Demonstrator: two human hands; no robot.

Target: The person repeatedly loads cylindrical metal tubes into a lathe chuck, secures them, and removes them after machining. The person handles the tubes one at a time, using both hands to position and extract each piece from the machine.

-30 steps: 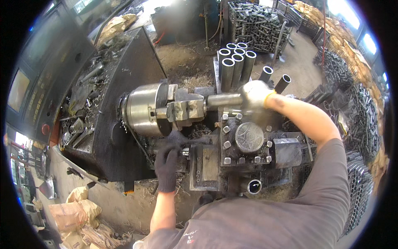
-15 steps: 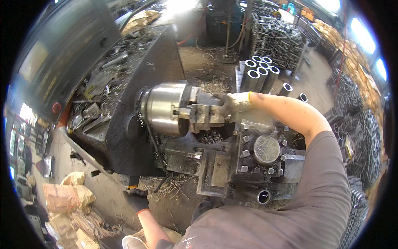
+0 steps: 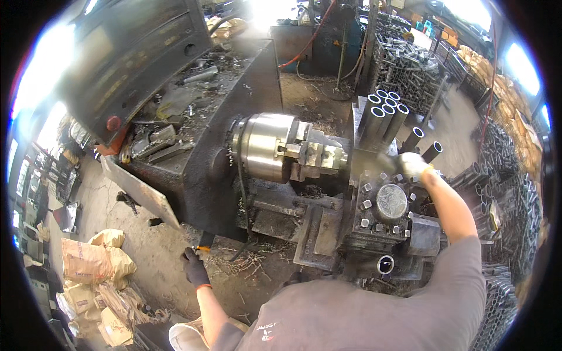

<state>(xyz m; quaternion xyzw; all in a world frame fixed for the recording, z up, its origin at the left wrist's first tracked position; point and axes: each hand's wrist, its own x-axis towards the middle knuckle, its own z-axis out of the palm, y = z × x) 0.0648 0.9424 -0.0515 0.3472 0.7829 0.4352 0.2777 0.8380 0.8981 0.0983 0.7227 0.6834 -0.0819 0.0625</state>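
My left hand (image 3: 197, 269), in a dark glove, reaches beside the end of a dark lever with an orange-yellow band (image 3: 203, 248), fingers stretched toward it. No grasp on the lever shows. My right hand (image 3: 410, 166), in a pale glove, is over the far right side of the lathe's square tool post (image 3: 391, 202). Motion smears its fingers, so I cannot make out a grip. To the left of the tool post is the shiny lathe chuck (image 3: 269, 146) with stepped jaws (image 3: 316, 157); whether they hold a workpiece is hidden from me.
Several upright metal tubes (image 3: 374, 120) stand behind the tool post, with two more tubes (image 3: 432, 152) near my right hand. A short tube (image 3: 386, 265) sits at the lathe's near side. Paper sacks (image 3: 88, 260) lie at the left; metal chips (image 3: 252, 263) litter the floor.
My right hand has left the chuck jaws and moved right past the tool post. My left hand has shifted slightly off the lever end. The view has turned, sliding the lathe to the right.
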